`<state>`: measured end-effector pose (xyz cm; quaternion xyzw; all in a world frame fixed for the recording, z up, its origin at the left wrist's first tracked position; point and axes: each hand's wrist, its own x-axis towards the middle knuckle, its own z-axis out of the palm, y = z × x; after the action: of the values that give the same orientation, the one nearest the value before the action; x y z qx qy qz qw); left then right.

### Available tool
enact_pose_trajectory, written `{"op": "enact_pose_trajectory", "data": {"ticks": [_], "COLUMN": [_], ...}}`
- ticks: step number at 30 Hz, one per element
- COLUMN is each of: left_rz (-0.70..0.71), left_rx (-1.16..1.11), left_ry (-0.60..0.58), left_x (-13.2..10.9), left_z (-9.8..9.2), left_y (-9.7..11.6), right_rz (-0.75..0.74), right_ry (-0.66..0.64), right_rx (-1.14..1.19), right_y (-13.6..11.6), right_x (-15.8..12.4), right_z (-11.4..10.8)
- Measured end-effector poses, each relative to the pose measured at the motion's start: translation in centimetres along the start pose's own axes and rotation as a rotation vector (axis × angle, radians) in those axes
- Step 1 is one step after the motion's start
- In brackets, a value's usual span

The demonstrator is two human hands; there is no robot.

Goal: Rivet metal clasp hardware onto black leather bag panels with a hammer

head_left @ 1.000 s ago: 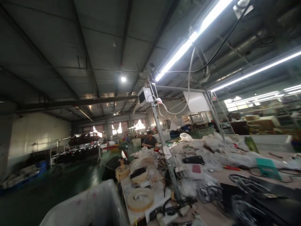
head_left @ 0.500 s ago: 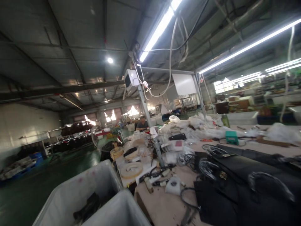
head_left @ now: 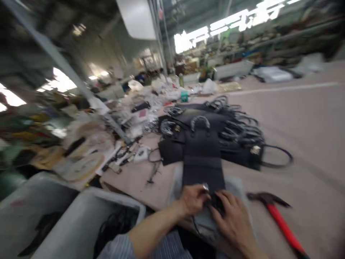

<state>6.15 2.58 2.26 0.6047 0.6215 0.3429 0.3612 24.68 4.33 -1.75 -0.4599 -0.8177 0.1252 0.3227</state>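
Note:
A black bag panel with a plastic-wrapped handle stretches away from me over a pale sheet on the table. My left hand is closed at its near end, fingers pinched beside a small shiny metal fitting. Bent over the same end from the right is my right hand, its thumb and fingers closed on black material. Blur hides the exact grip of both. A claw hammer with a red handle lies right of my right hand.
Black bags with wrapped handles are piled beyond the panel. Grey-white bins stand at the table's left edge. A metal post rises among plastic bags and tools. A teal box sits farther back.
The view has swung down and to the right. Both hands, the near end of the black bag panel and the hammer are now in sight; no hands showed before.

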Motion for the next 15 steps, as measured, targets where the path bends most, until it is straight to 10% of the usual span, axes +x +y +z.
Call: {"op": "enact_pose_trajectory", "data": {"ticks": [9, 15], "left_rz": [-0.148, -0.187], "left_rx": [-0.646, -0.139], "left_ry": [0.339, 0.477], "left_x": [2.5, 0.9], "left_z": [-2.4, -10.9], "left_y": [-2.4, -4.9], "right_rz": [0.135, 0.095], "right_ry": [-0.164, -0.133], "right_rx": [-0.041, -0.061], "right_y": [-1.2, -0.9], "right_x": [0.7, 0.2], "right_z": [-1.2, -1.1]}}
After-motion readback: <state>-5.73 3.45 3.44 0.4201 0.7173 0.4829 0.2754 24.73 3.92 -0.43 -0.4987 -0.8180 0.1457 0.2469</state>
